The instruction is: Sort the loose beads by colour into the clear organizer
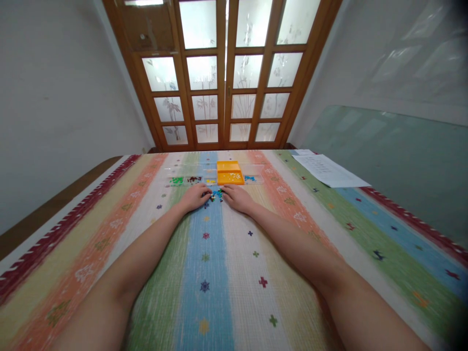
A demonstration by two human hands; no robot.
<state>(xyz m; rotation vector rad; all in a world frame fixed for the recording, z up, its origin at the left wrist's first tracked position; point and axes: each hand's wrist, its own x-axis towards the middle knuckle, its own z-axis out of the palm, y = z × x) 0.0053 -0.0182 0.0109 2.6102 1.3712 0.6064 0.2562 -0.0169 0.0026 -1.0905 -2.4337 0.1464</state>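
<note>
A small loose heap of mixed coloured pieces [217, 196], mostly blue with some green, dark and pale ones, lies on the striped tablecloth between my two hands. On its left side is my left hand [196, 197], fingers curled in and the tips close to the heap. My right hand [237, 197] rests on the cloth at the right side, with bent fingers drawn together at the heap's edge. Whatever either hand's fingertips hold is too small to make out. Just beyond stands an open orange box [230, 166] with white pieces inside.
A clear divided tray behind my hands holds green pieces [177, 180], dark brown pieces [194, 179], yellow pieces [210, 181] and blue pieces [250, 178]. Printed sheets [331, 170] lie at the far right. A glass panel [395, 161] leans beyond the table's right edge.
</note>
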